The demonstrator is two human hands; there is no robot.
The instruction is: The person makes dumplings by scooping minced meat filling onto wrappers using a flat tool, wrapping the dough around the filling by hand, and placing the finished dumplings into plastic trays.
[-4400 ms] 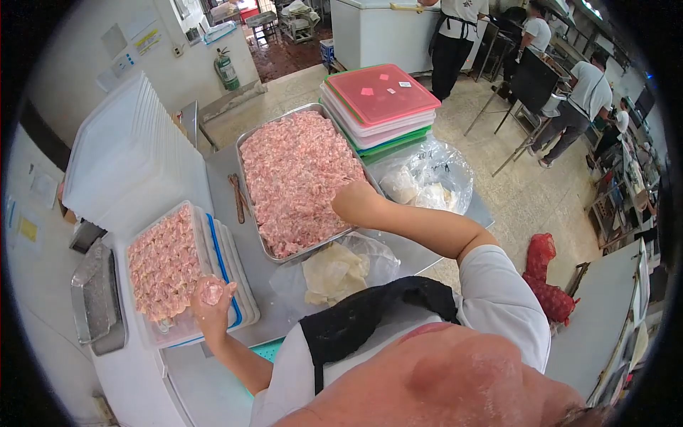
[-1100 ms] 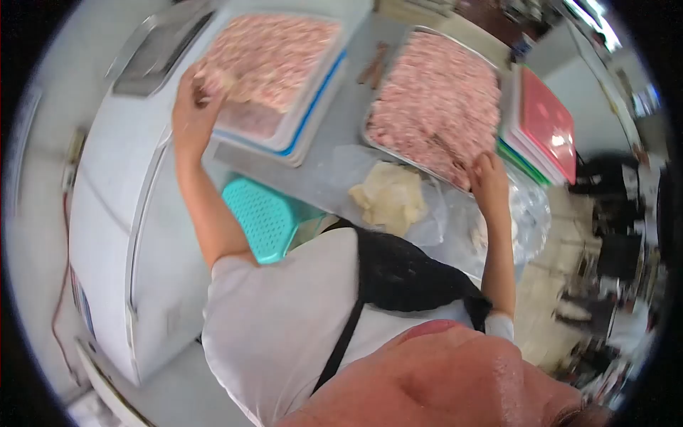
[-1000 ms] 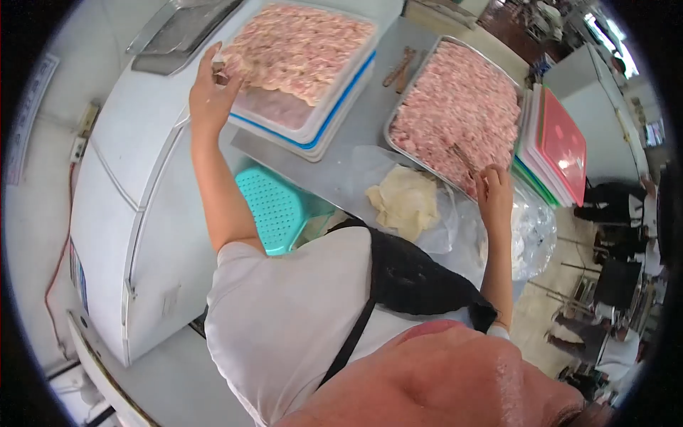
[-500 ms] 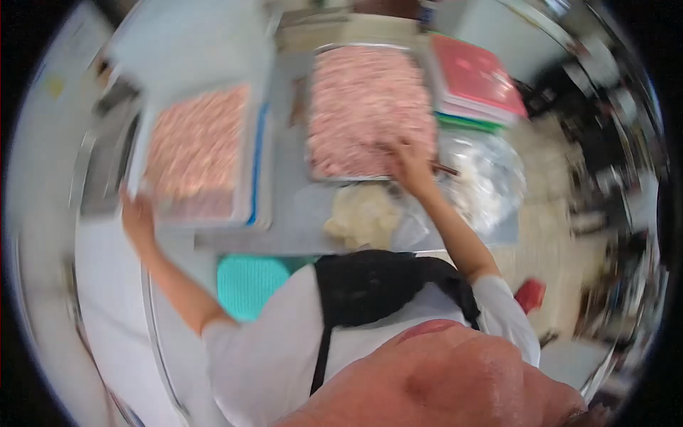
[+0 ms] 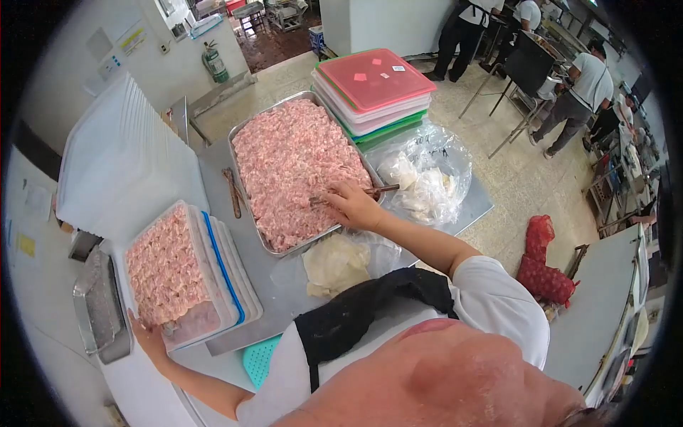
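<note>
Over meat tray (image 5: 307, 243), R hand (image 5: 351, 206) grips stick (image 5: 385, 188), long axis crosswise; dough (image 5: 336, 265) nearer R, twd body; L hand (image 5: 148, 337) by tub (image 5: 199, 319), can't tell grip

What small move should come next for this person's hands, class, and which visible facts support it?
Probably the left hand should move to the pale wrappers and pick one up. The plastic tray beside it has a bare strip at its near end, so there seems to be room for more, and the right hand holds a stick at the meat, apparently ready to scoop.
</note>
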